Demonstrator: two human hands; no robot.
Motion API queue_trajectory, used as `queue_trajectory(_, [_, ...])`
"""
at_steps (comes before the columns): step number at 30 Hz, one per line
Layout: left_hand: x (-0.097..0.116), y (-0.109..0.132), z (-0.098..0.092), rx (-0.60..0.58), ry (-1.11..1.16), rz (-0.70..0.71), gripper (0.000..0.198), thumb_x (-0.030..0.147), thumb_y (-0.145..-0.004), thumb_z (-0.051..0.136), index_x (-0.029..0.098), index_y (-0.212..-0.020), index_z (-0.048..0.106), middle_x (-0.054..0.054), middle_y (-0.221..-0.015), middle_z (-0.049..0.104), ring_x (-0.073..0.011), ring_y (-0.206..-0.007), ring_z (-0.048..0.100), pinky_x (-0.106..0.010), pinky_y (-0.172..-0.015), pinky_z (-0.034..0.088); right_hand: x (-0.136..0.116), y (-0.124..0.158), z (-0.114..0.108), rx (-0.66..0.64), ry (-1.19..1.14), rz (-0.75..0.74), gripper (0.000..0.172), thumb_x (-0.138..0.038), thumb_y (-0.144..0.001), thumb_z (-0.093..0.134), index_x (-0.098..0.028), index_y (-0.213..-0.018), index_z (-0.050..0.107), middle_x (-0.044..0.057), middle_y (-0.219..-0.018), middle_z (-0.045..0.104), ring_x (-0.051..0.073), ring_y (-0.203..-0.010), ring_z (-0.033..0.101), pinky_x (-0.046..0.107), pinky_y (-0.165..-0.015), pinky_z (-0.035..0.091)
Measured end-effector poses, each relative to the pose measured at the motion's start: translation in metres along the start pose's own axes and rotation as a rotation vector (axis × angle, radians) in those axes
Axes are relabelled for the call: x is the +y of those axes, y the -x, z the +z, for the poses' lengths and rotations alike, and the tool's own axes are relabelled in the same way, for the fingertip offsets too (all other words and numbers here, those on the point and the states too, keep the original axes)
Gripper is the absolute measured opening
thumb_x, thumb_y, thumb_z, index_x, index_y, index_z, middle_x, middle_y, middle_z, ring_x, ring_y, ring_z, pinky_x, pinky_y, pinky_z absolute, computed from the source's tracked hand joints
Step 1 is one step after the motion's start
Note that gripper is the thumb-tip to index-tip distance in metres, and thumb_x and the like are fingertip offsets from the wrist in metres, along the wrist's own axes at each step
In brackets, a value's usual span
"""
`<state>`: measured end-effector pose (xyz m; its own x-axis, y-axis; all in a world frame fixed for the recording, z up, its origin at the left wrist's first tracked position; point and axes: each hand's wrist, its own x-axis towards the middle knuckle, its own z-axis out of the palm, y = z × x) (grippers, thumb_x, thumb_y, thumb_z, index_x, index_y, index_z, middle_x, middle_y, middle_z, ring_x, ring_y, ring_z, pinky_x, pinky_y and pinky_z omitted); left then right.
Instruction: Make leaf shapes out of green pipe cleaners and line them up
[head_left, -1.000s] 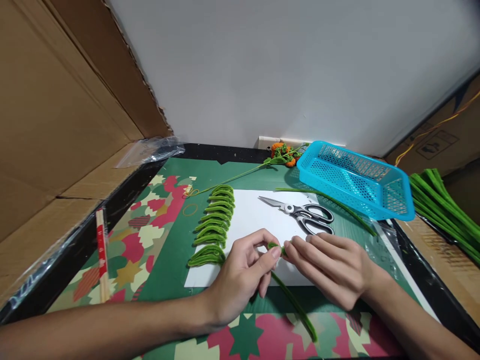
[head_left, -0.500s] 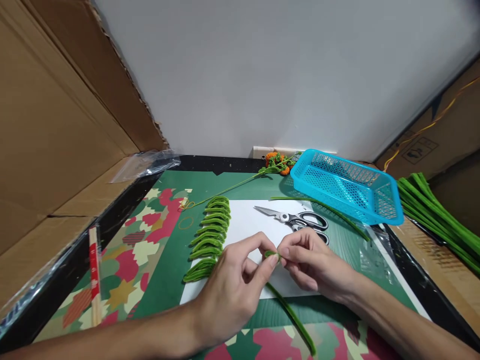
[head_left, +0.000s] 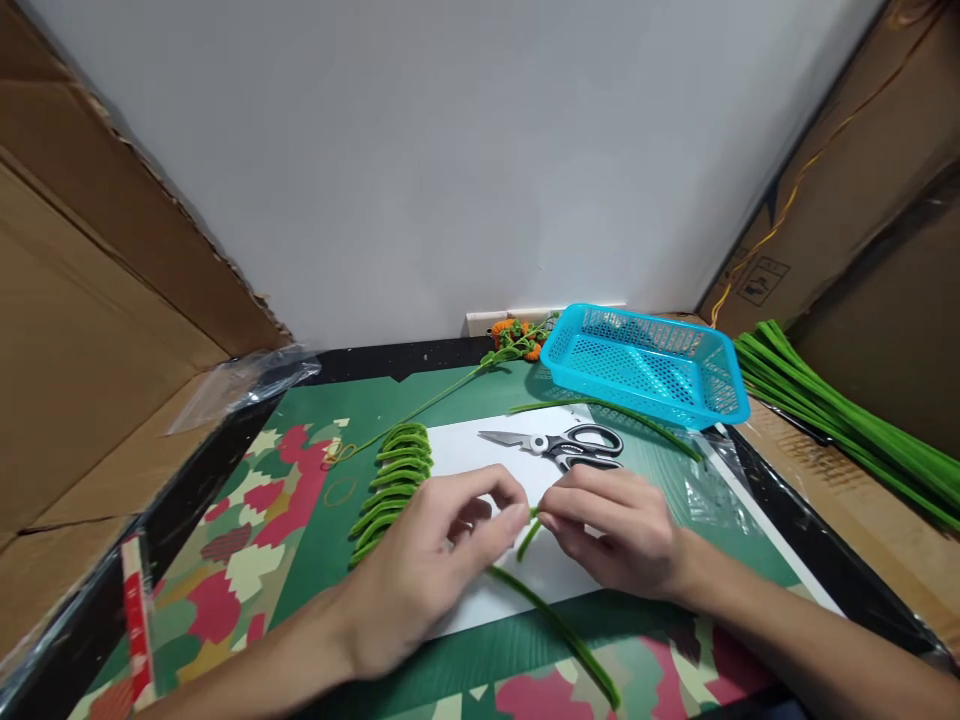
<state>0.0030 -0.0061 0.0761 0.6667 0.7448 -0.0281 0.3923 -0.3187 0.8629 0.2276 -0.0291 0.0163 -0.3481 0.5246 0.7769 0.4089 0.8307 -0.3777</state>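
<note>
My left hand and my right hand meet over a white sheet of paper, fingertips pinched. Between them is a fuzzy green pipe cleaner; both hands grip it, and a short end hangs down by the right fingertips. Another green pipe cleaner runs from below my left hand toward the front edge; its upper end is hidden. Left of the paper, several folded green pipe-cleaner leaves lie in a column, partly covered by my left hand. Scissors rest just beyond my right hand.
A blue plastic basket stands at the back right, beside an orange-flowered stem. One long pipe cleaner curves before it. A green pipe-cleaner bundle lies far right. Chopsticks in a red wrapper are at left.
The view has shifted. The small piece was bent into a loop at my fingertips; now its end hangs downward. My right hand has turned over, with its fingers closed more tightly.
</note>
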Motion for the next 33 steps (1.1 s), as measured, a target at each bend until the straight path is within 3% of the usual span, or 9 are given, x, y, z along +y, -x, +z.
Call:
queue_trajectory(5, [-0.005, -0.007, 0.001, -0.130, 0.383, -0.215, 0.029, 0.048, -0.104, 0.060, 0.022, -0.093, 0.055, 0.010, -0.059, 0.040, -0.0076, -0.045, 0.034, -0.020, -0.042, 0.023, 0.003, 0.002, 0.005, 0.057, 0.120, -0.127, 0.015, -0.008, -0.101, 0.058, -0.010, -0.100, 0.073, 0.007, -0.074, 0.069, 0.014, -0.059, 0.054, 0.029, -0.053, 0.038])
queue_trajectory(8, [-0.008, -0.004, -0.003, -0.170, 0.201, -0.178, 0.020, 0.040, -0.108, 0.053, 0.023, -0.100, 0.055, 0.010, -0.059, 0.044, -0.0088, -0.044, 0.040, -0.020, -0.043, 0.027, -0.001, -0.003, 0.003, 0.003, -0.206, 0.178, 0.017, -0.016, -0.100, 0.061, -0.012, -0.090, 0.075, 0.005, -0.069, 0.065, 0.013, -0.056, 0.053, 0.027, -0.052, 0.038])
queue_trajectory(13, [-0.005, -0.002, -0.014, -0.027, -0.765, 0.623, 0.026, 0.014, -0.108, 0.041, 0.018, -0.098, 0.065, -0.003, -0.078, 0.066, -0.0153, -0.058, 0.056, -0.027, -0.054, 0.043, -0.003, -0.007, 0.015, -0.127, -1.215, 1.034, 0.037, -0.046, -0.084, 0.081, -0.015, -0.070, 0.068, -0.007, -0.042, 0.046, 0.006, -0.029, 0.029, 0.022, -0.033, 0.023])
queue_trajectory(17, [-0.006, -0.007, -0.017, 0.075, -1.059, 0.972, 0.030, 0.005, -0.104, 0.039, 0.013, -0.098, 0.068, -0.008, -0.079, 0.070, -0.0193, -0.061, 0.061, -0.031, -0.057, 0.047, -0.001, -0.006, 0.019, -0.102, -1.260, 1.112, 0.039, -0.049, -0.083, 0.082, -0.015, -0.072, 0.069, -0.008, -0.041, 0.047, 0.005, -0.029, 0.026, 0.021, -0.033, 0.023])
queue_trajectory(19, [-0.006, -0.008, -0.016, 0.085, -0.934, 0.831, 0.027, 0.008, -0.106, 0.041, 0.014, -0.100, 0.067, -0.005, -0.079, 0.069, -0.0173, -0.060, 0.060, -0.029, -0.056, 0.046, -0.001, -0.006, 0.014, -0.097, -1.008, 0.937, 0.034, -0.045, -0.090, 0.077, -0.015, -0.076, 0.071, -0.005, -0.047, 0.050, 0.008, -0.035, 0.037, 0.021, -0.038, 0.028])
queue_trajectory(23, [-0.006, -0.008, -0.012, -0.030, -0.269, 0.133, 0.023, 0.030, -0.110, 0.047, 0.020, -0.098, 0.063, 0.002, -0.079, 0.063, -0.0128, -0.064, 0.058, -0.022, -0.060, 0.047, 0.000, -0.002, 0.006, -0.055, -0.257, 0.264, 0.020, -0.019, -0.101, 0.060, -0.014, -0.090, 0.075, 0.003, -0.068, 0.061, 0.013, -0.058, 0.051, 0.025, -0.053, 0.037])
queue_trajectory(26, [-0.010, -0.010, -0.007, -0.154, 0.200, -0.178, 0.031, 0.045, -0.107, 0.054, 0.020, -0.087, 0.057, 0.006, -0.067, 0.053, -0.0108, -0.055, 0.051, -0.020, -0.052, 0.040, 0.003, 0.004, 0.007, -0.049, 0.038, -0.040, 0.020, -0.010, -0.103, 0.054, -0.011, -0.099, 0.073, 0.005, -0.073, 0.064, 0.014, -0.059, 0.051, 0.027, -0.053, 0.035])
queue_trajectory(30, [-0.015, -0.013, -0.003, -0.189, 0.369, -0.222, 0.032, 0.048, -0.102, 0.062, 0.021, -0.088, 0.056, 0.009, -0.059, 0.046, -0.0085, -0.047, 0.042, -0.018, -0.045, 0.030, 0.001, 0.003, 0.008, -0.039, 0.062, -0.056, 0.020, -0.010, -0.102, 0.054, -0.011, -0.098, 0.073, 0.006, -0.074, 0.064, 0.015, -0.060, 0.053, 0.027, -0.055, 0.037])
queue_trajectory(33, [-0.011, -0.010, -0.005, -0.138, 0.245, -0.129, 0.029, 0.046, -0.105, 0.059, 0.021, -0.091, 0.057, 0.008, -0.065, 0.047, -0.0092, -0.054, 0.045, -0.019, -0.051, 0.037, -0.006, -0.005, 0.006, -0.015, -0.193, 0.183, 0.021, -0.015, -0.101, 0.058, -0.012, -0.089, 0.075, 0.005, -0.071, 0.063, 0.014, -0.061, 0.053, 0.026, -0.057, 0.039])
